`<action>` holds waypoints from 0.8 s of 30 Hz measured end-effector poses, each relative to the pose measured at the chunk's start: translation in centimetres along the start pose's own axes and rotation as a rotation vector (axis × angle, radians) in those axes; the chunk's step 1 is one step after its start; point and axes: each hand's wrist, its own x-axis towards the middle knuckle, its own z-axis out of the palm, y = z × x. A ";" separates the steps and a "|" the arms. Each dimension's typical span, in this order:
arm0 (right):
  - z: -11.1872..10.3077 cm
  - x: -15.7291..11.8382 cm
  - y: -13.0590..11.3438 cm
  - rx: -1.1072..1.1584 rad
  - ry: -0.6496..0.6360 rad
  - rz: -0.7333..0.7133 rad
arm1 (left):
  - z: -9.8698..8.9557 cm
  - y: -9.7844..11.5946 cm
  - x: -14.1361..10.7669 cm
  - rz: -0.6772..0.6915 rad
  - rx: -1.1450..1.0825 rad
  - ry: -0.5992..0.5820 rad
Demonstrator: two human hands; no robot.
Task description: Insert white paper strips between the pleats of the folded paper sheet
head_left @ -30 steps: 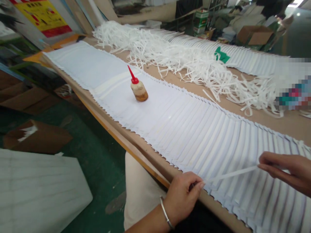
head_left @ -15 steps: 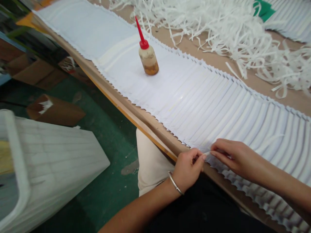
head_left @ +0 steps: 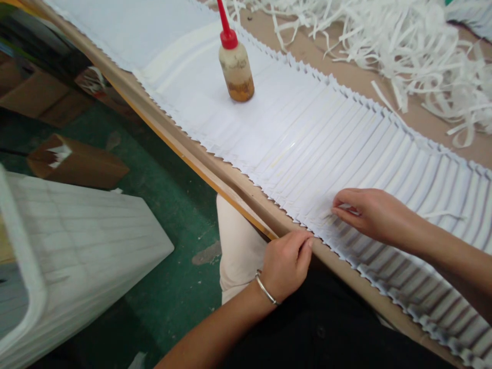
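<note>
head view: right hand (head_left: 369, 211) pinches a narrow white flexible strip (head_left: 442, 213) over overlapping thin white sheets (head_left: 307, 154); left hand (head_left: 286, 264) is closed beside the sheets' near edge, contents indeterminable.

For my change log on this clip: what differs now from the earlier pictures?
The right hand has moved leftward, still pinching the white strip, which no longer visibly reaches the left hand. The red-capped bottle stays upright on the white sheets.
</note>
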 end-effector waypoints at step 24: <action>-7.6 2.6 10.2 -0.070 0.161 0.195 | 0.7 -0.3 2.2 0.298 0.670 -0.008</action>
